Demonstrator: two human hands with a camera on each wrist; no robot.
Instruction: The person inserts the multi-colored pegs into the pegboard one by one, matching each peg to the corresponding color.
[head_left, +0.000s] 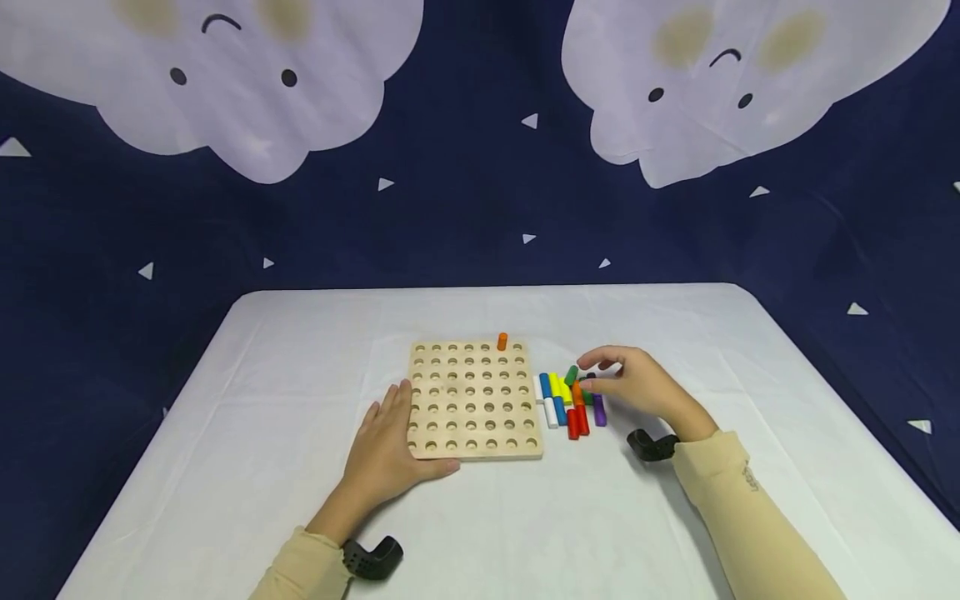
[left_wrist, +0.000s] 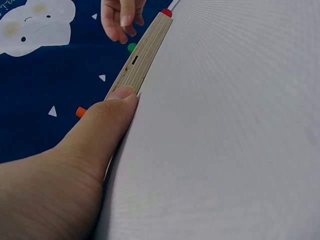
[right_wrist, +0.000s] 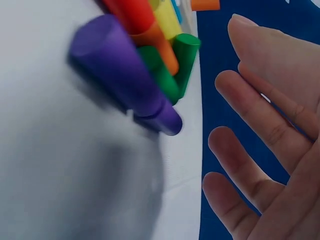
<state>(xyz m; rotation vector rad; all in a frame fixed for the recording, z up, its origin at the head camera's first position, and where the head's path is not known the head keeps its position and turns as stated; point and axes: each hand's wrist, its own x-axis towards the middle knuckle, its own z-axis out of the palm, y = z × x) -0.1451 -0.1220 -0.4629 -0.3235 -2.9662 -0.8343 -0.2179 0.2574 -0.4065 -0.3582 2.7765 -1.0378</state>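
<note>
In the head view the right hand (head_left: 637, 383) arches, thumb and fingers apart, over smooth, multicoloured cylindrical pegs (head_left: 577, 393), probably light, stiff and best pinched mid-barrel, while the left hand (head_left: 384, 454) lies splayed against the square pale-wood board of holes (head_left: 480, 455). The left wrist view alone shows a dark slot (left_wrist: 135, 60) in the board's side, beyond that hand's thumb. The right wrist view makes plain that the right fingers are empty, clear of a glossy purple peg (right_wrist: 112, 65).

A navy backdrop (head_left: 457, 237) — two pale clouds (head_left: 240, 112), scattered white triangles (head_left: 531, 121) — rises behind a white-covered table (head_left: 570, 525).
</note>
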